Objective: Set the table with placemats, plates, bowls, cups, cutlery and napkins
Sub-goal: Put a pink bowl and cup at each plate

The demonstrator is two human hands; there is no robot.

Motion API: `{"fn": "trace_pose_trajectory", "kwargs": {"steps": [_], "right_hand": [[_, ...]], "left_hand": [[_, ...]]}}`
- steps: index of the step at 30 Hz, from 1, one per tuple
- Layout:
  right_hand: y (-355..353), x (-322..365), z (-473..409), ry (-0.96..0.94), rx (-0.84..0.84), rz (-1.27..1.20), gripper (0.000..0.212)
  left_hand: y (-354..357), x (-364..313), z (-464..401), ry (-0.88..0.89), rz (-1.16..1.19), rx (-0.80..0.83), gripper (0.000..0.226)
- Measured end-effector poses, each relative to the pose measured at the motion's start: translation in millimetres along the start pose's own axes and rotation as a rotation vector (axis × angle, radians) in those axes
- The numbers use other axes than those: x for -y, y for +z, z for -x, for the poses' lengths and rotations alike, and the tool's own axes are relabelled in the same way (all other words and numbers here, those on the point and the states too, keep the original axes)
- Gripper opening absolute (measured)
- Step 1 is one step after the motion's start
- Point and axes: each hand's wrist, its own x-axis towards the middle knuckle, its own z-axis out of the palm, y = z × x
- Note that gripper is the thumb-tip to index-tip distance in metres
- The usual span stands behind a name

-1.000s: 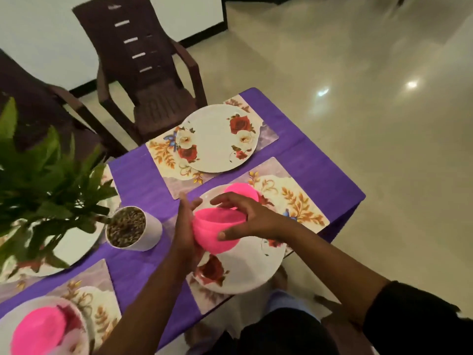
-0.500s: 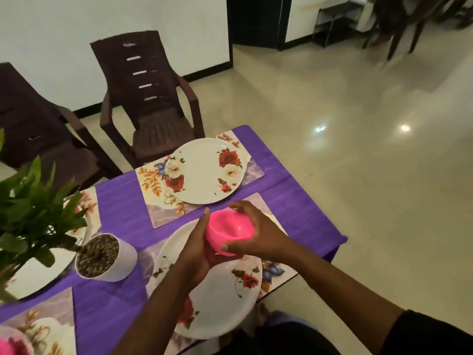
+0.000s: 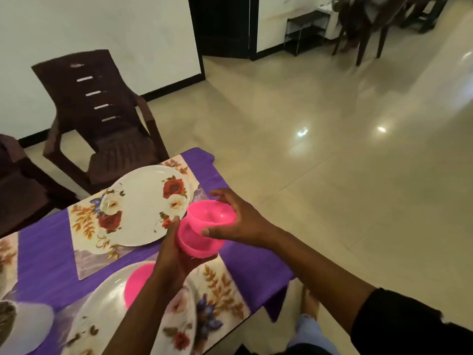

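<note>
hands grip stacked pink bowls point(image 3: 204, 231), left point(image 3: 176, 254) beneath, right point(image 3: 240, 221) on top, above table edge point(image 3: 256, 316)

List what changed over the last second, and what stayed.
The right hand lifted the upper pink bowl out of the lower pink bowl, which the left hand holds. A third pink bowl lies on the near plate. The far plate stayed bare.

Left hand point(image 3: 176, 254) cups the lower pink bowl point(image 3: 198, 243) from beneath, fingers up; right hand point(image 3: 240, 221) curls around the upper pink bowl point(image 3: 211, 215), just above the left.
</note>
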Motion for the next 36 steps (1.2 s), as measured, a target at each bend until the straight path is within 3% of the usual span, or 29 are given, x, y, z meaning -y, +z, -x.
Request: {"fn": "trace_pose_trajectory", "kwargs": {"steps": [3, 7, 15, 20, 23, 28, 36], "right_hand": [[-60.4, -16.8, -17.3, -0.026, 0.033, 0.045, 0.094], [-139.1, -36.5, -36.7, -0.082, 0.114, 0.082, 0.101], [-221.3, -58.1, -96.8, -0.166, 0.203, 0.161, 0.106], [-213.5, -61.1, -151.6, -0.201, 0.261, 0.171, 0.106], [-196.7, -60.3, -187.6, -0.221, 0.326, 0.173, 0.106], [-169.2, -49.5, -260.7, -0.270, 0.442, 0.237, 0.107], [-124.2, -7.2, -379.2, -0.328, 0.628, 0.259, 0.101]], "left_hand": [[45.0, 12.4, -17.7, 0.027, 0.026, -0.024, 0.087], [106.0, 32.3, -42.4, 0.075, 0.155, -0.082, 0.032], [186.8, 37.5, -104.9, 0.137, 0.209, -0.275, 0.047], [184.3, 21.0, -137.0, 0.212, 0.103, -0.424, 0.032], [168.5, 11.3, -154.9, 0.266, 0.068, -0.535, 0.045], [137.5, -12.6, -194.2, 0.317, 0.126, -0.651, 0.038], [83.7, -69.7, -253.7, 0.276, 0.214, -0.813, 0.066]]}}
